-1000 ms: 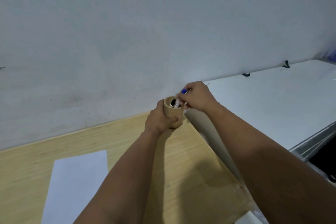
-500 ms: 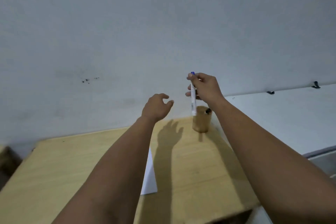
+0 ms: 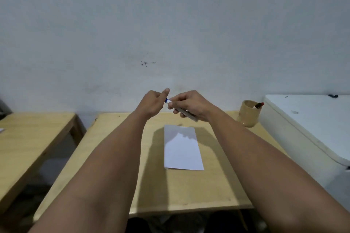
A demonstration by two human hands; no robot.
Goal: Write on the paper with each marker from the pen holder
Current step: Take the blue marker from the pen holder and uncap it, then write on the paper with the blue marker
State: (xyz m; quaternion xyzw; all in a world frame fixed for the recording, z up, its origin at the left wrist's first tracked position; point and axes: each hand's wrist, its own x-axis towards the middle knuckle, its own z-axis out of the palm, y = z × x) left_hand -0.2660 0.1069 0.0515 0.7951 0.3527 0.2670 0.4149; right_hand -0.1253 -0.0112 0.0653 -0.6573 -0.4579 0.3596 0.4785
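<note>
A white sheet of paper [image 3: 181,147] lies in the middle of the wooden table [image 3: 117,157]. Both hands meet in the air above the paper's far end. My right hand [image 3: 189,105] grips the barrel of a white marker with a blue cap [image 3: 167,101], held roughly level. My left hand [image 3: 154,103] pinches the blue cap end of that marker. The tan pen holder [image 3: 248,113] stands at the table's far right corner, with a red-capped marker [image 3: 258,105] sticking out of it.
A second wooden table [image 3: 28,138] stands to the left across a gap. A white cabinet top [image 3: 312,119] sits against the table's right side. The grey wall runs right behind the table.
The right hand has carried the blue marker from above the holder to over the paper and turned it level. The left hand, open before, has closed on its cap. The camera view has swung left.
</note>
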